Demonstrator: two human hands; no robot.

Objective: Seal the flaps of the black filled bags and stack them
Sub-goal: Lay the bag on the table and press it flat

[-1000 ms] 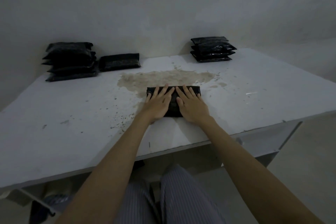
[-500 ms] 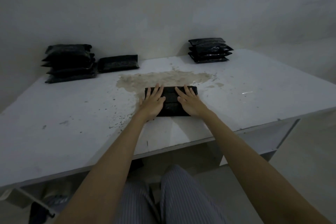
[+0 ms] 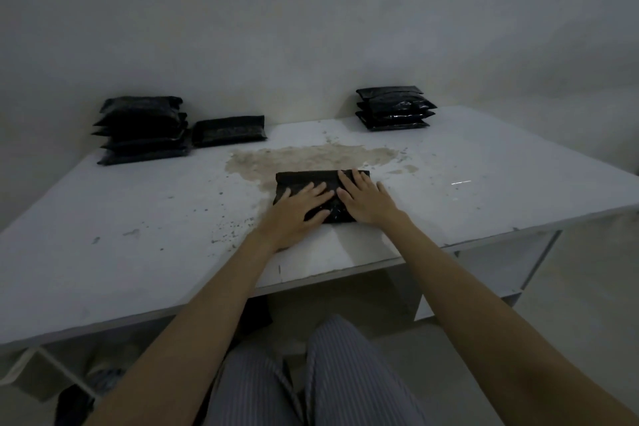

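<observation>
Trousers: nearest to me, I see striped trousers (image 3: 332,377) below the table edge, between my two forearms.
Left hand: my left hand (image 3: 297,209) lies flat, fingers straight and a little spread, pressing the near left part of the bag; it grips nothing.
Right hand: my right hand (image 3: 364,199) lies flat just beside the left, fingers straight and reaching to the bag's far right corner; it presses and grips nothing.
Black filled bag: the bag (image 3: 304,180) lies flat on the table under both hands, its long side running left to right; I cannot tell how its flap lies under the fingers.
Table: the white table (image 3: 484,183) carries everything; its surface is scuffed and speckled left of my left hand.
Stain: a brownish patch (image 3: 311,156) begins just past my fingertips, touching the bag's far edge.
Single bag: one black bag (image 3: 229,130) lies flat well beyond my left hand, near the wall.
Left stack: a pile of black bags (image 3: 141,130) stands just left of that single bag.
Right stack: a smaller pile of black bags (image 3: 394,108) stands well beyond my right hand, by the wall (image 3: 311,28).
</observation>
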